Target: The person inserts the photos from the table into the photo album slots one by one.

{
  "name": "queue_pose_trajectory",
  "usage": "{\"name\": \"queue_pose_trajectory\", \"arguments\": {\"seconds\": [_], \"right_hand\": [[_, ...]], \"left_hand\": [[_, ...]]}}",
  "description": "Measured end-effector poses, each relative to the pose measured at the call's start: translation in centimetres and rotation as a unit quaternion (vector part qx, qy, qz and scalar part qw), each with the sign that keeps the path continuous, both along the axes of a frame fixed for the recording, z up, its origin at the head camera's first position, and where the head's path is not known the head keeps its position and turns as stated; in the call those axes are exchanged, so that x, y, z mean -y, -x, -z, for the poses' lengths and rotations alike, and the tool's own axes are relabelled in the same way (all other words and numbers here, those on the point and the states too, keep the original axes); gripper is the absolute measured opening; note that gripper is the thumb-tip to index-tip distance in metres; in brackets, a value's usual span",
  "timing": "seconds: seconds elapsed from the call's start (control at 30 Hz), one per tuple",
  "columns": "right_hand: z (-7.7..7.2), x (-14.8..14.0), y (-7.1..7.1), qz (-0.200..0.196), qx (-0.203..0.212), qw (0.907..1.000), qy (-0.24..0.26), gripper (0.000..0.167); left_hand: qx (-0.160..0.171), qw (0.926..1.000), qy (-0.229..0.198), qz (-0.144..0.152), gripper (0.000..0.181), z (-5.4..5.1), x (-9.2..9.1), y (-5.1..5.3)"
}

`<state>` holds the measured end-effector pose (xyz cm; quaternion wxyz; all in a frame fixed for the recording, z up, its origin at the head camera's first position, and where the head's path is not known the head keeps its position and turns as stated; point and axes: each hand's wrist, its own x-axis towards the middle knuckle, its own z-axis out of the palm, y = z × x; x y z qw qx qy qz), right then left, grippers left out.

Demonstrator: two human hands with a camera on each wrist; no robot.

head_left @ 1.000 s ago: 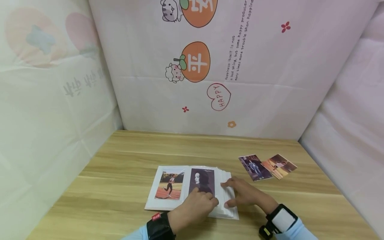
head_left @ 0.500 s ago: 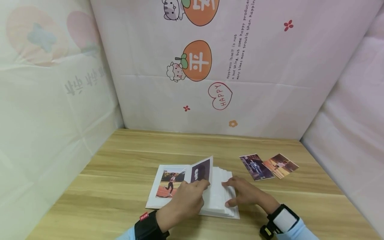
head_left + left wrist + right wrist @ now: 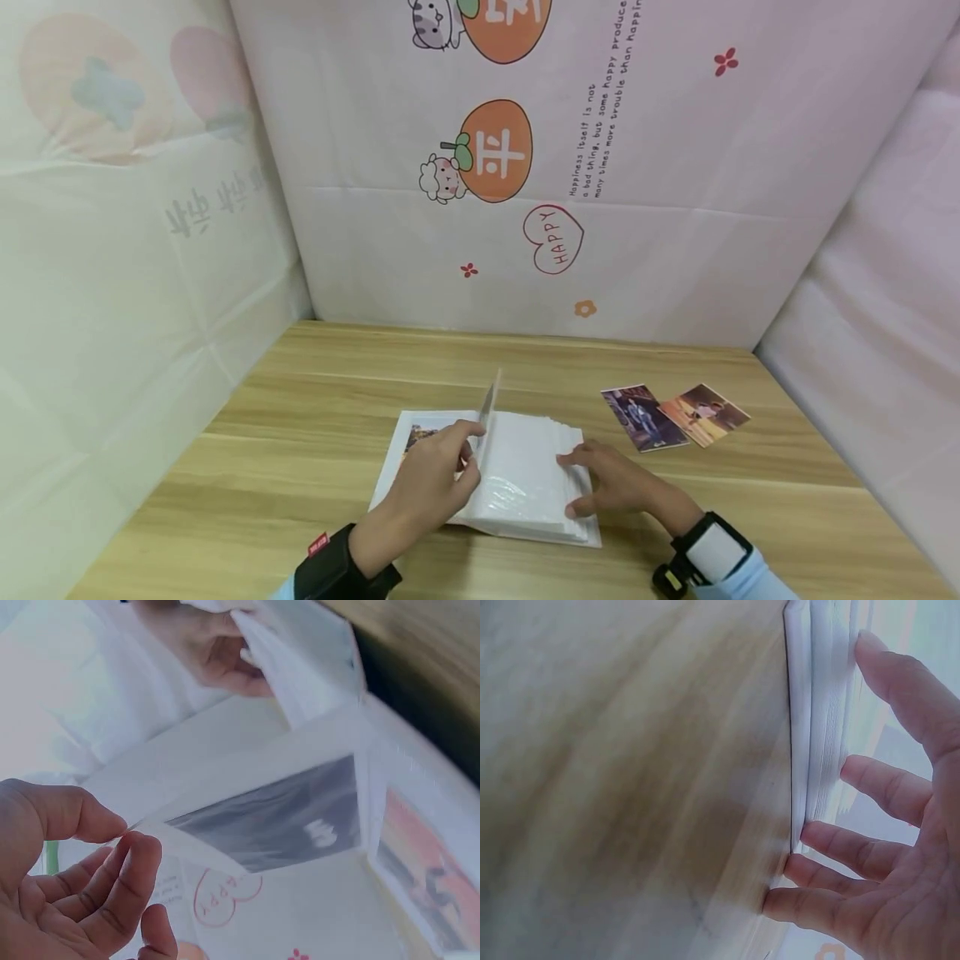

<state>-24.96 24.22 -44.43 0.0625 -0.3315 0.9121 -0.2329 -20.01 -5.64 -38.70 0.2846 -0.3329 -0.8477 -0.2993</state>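
An open photo album [image 3: 525, 475] lies on the table, white page sleeves showing on its right side. My left hand [image 3: 431, 471] pinches the outer edge of one page [image 3: 217, 787] between thumb and forefinger; that page stands almost upright at the middle of the album. In the left wrist view a dark portrait photo [image 3: 277, 817] shows in the raised page, and a photo of a runner [image 3: 420, 877] lies beyond it, mostly hidden by the hand in the head view. My right hand [image 3: 618, 483] rests at the album's right edge, fingers spread and touching the page stack [image 3: 825, 712].
Two loose photos, one of a person in dark tones [image 3: 641, 417] and one with orange tones [image 3: 703, 414], lie overlapping behind the right hand on the wooden table [image 3: 300, 467]. White printed cloth [image 3: 375, 250] walls the table at the back and both sides.
The left hand has lifted the page with the portrait photo from lying flat and swung it leftward to nearly upright. Blank sleeves beneath are uncovered. The right hand has stayed at the album's edge.
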Motion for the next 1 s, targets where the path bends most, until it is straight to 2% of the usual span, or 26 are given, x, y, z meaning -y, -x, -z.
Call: {"name": "queue_pose_trajectory", "arguments": {"seconds": [0.23, 0.37, 0.43, 0.53, 0.63, 0.73, 1.0], "right_hand": [[0.0, 0.0, 0.0, 0.001, 0.0, 1.0, -0.002, 0.074], [0.0, 0.1, 0.1, -0.002, -0.002, 1.0, 0.001, 0.075], [0.1, 0.1, 0.1, -0.004, -0.005, 1.0, 0.001, 0.075], [0.2, 0.0, 0.1, -0.004, -0.004, 1.0, 0.003, 0.075], [0.3, 0.0, 0.1, -0.004, -0.002, 1.0, 0.003, 0.076], [0.3, 0.0, 0.1, -0.002, -0.001, 1.0, 0.001, 0.076], [0.3, 0.0, 0.1, -0.001, 0.003, 1.0, -0.001, 0.076]], "left_hand": [[0.005, 0.9997, -0.008, -0.024, 0.027, -0.1, 1.3, -0.2], [0.009, 0.9989, 0.0, -0.047, 0.029, 0.1, 2.3, -0.3], [0.029, 0.9979, 0.003, -0.058, 0.029, 0.0, 2.8, -0.3], [0.081, 0.9934, 0.007, -0.08, 0.027, 0.0, 3.7, -0.3], [0.14, 0.984, 0.018, -0.108, 0.025, 0.0, 4.5, -0.3], [0.183, 0.9734, 0.031, -0.134, 0.024, 0.3, 5.2, -0.2], [0.235, 0.9582, 0.047, -0.156, 0.024, 1.9, 6.5, 0.2]]}}
